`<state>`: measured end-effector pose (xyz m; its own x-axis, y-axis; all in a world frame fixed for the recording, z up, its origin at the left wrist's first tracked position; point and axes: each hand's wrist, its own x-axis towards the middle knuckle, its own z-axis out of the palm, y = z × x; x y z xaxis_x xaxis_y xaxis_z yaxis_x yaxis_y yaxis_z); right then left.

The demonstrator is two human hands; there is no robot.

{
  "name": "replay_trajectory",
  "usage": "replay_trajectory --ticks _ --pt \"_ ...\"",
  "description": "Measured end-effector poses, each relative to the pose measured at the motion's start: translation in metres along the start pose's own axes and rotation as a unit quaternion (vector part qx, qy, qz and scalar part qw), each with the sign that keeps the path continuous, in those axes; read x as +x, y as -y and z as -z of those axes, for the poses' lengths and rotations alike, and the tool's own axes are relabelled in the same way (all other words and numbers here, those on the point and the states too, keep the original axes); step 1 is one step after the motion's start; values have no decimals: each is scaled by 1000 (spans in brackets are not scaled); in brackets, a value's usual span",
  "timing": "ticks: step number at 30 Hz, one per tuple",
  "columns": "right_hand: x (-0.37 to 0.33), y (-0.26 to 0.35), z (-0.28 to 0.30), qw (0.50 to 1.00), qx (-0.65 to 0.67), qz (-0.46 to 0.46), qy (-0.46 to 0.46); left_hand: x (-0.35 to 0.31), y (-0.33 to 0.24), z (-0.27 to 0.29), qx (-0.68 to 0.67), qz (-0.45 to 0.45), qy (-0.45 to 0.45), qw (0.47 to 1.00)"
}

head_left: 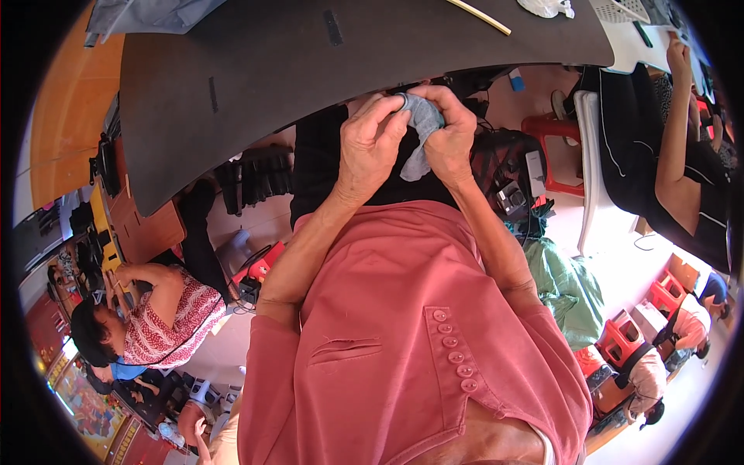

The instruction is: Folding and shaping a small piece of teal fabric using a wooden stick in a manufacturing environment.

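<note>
Both hands are raised over my lap, close to the near edge of a dark table (256,70). Between them is a soft grey sock-like cloth (421,124), bunched at the top, with one end hanging down. My left hand (370,143) pinches its upper edge between thumb and fingers. My right hand (452,139) is closed around the other side, where a bit of teal shows beside the fingers. The fingers hide part of the cloth, so its full shape cannot be made out.
A pale stick (480,17) and a crumpled white plastic bag (546,8) lie on the table's far side. Grey fabric (147,15) sits at the far left. A red stool (554,155) and a green sack (562,287) stand at my right. People sit on both sides.
</note>
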<state>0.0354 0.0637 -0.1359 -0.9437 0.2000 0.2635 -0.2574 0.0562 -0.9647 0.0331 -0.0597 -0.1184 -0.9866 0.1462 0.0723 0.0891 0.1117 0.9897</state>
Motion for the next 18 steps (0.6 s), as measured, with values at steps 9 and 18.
replay_trajectory --ticks 9,18 --pt "-11 -2 -2 994 -83 76 -16 12 19 11 -301 175 19 937" --pt "-11 -8 -12 994 70 -58 68 5 19 17 -254 120 -75 957"
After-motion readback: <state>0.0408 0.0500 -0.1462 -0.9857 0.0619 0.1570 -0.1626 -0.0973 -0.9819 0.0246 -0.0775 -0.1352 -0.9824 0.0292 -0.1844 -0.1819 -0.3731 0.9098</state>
